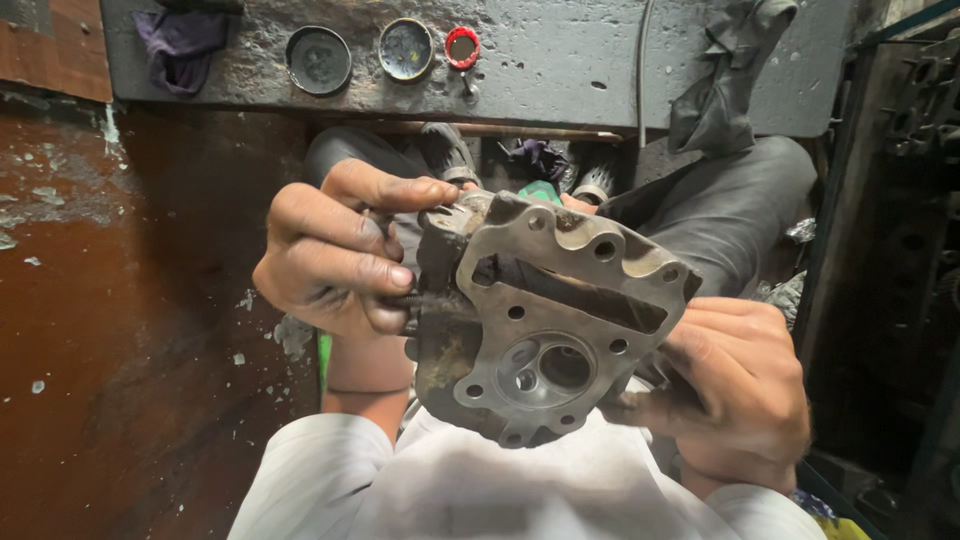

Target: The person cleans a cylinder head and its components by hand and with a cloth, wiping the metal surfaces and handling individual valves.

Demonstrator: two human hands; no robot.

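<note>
I hold a grimy metal cylinder head (545,320) in front of my chest, above my lap, with its flat gasket face turned up toward me. That face shows a long slot near the top, a round combustion recess with two valve openings lower down, and bolt holes around the rim.

My left hand (335,255) grips the head's left side. The fingers are curled and pressed against a threaded stud (400,300) that projects sideways from the casting, and the thumb lies over the top edge. This hand is closed on the part, not spread.

My right hand (735,385) supports the head from the lower right. The fingers wrap under and behind the casting, with the thumb laid along its lower edge (the fingertips behind it are hidden, so I cannot tell exactly how they sit). Both hands are dark with oil.

Below the head are my white sleeves (480,490); beyond it, my knees in dark trousers (730,210).

Further off, a concrete ledge (560,60) carries two round dark lids (319,60), a small red cap (462,47) and two rags (180,45), one at each end. A reddish floor (130,330) lies to my left.
</note>
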